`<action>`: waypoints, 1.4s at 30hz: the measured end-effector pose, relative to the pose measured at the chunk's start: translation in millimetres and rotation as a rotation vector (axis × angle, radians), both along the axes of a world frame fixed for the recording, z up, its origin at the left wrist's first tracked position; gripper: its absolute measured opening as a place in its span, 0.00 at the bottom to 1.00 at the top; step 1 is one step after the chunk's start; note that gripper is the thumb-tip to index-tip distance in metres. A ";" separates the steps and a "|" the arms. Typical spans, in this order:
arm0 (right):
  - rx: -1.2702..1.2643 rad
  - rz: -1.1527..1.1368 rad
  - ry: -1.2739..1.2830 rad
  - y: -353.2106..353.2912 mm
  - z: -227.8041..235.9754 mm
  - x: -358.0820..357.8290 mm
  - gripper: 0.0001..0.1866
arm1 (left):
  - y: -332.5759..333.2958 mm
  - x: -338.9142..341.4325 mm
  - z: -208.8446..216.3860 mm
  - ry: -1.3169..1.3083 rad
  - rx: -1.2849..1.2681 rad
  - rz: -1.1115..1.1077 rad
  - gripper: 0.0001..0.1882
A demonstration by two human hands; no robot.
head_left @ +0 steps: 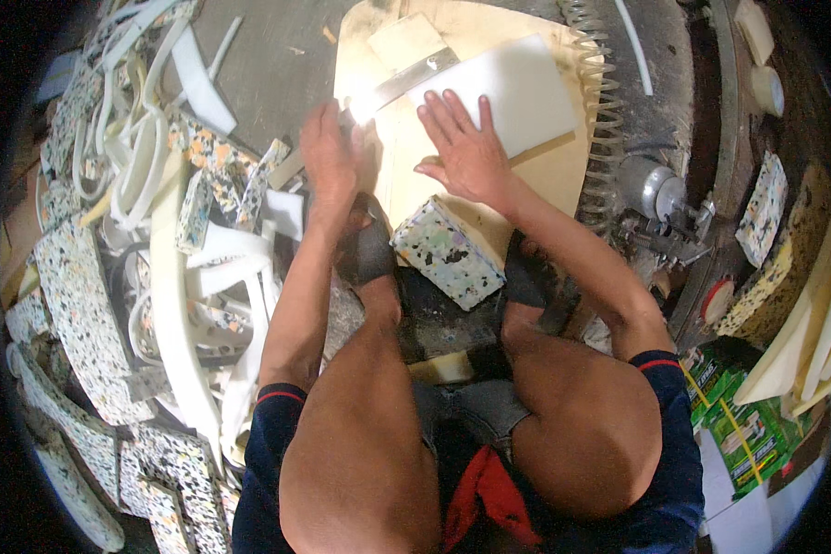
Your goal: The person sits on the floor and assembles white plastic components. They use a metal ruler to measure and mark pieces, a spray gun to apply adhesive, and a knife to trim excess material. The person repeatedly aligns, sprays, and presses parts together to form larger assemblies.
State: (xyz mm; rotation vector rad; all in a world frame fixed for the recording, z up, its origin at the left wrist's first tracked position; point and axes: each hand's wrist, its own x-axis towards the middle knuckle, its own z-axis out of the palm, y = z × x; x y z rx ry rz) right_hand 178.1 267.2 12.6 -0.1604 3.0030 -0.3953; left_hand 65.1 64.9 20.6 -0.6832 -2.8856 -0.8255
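My right hand (pixel 463 148) lies flat with fingers spread on a white foam sheet (pixel 537 97). The sheet rests on a pale, rounded wooden board (pixel 379 175). Against its left edge lies a long flat metal blade (pixel 425 72). My left hand (pixel 331 152) is closed at the near end of this blade; bright glare hides part of the fingers. Beyond the blade is a pale yellowish square piece (pixel 404 42). A speckled multicoloured foam block (pixel 448 254) sits between my feet at the board's near edge.
White foam offcuts (pixel 180 305) and speckled foam pieces (pixel 83 323) are heaped on the left. To the right are a coiled hose (pixel 604 111), a metal device with a round cup (pixel 651 189), green packages (pixel 748 429) and leaning foam sheets (pixel 803 342).
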 end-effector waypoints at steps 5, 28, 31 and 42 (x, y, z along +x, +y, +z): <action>-0.028 -0.058 -0.048 -2.4 3.0 -3.0 0.48 | 3.8 -9.0 -8.2 -0.063 -0.262 -0.076 0.24; -0.299 -1.495 -0.838 10.4 79.6 414.1 0.24 | -72.3 -56.7 44.3 -0.141 0.063 -0.253 0.16; -0.195 -1.468 -0.865 -5.9 50.6 451.6 0.26 | -53.2 -31.3 46.3 -0.112 0.047 -0.306 0.20; -0.218 -1.733 -1.059 -120.9 111.9 597.6 0.25 | -14.8 -27.1 38.2 -0.078 -0.185 -0.616 0.19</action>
